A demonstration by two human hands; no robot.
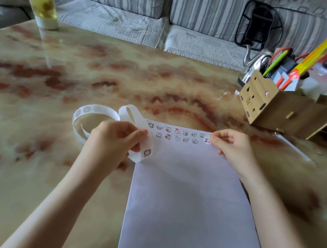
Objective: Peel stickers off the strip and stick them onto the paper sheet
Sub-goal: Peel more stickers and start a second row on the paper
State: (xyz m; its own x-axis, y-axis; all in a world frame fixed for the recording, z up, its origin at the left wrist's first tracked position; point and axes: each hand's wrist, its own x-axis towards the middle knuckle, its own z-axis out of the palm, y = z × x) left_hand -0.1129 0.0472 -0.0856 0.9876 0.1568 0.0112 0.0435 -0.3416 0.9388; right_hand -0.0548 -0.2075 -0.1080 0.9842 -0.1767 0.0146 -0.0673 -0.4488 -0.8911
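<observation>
A white paper sheet lies on the marble-patterned table, running from its far edge toward me. Two rows of several small cartoon stickers sit along its far edge. My left hand grips a curling white sticker strip at the sheet's far left corner; one sticker shows on the strip below my fingers. My right hand pinches a small round sticker at the right end of the rows, touching the paper.
A wooden organizer with pens and scissors stands at the far right, a metal kettle behind it. A tall glass of yellow drink stands at the far left. A grey striped sofa runs behind the table.
</observation>
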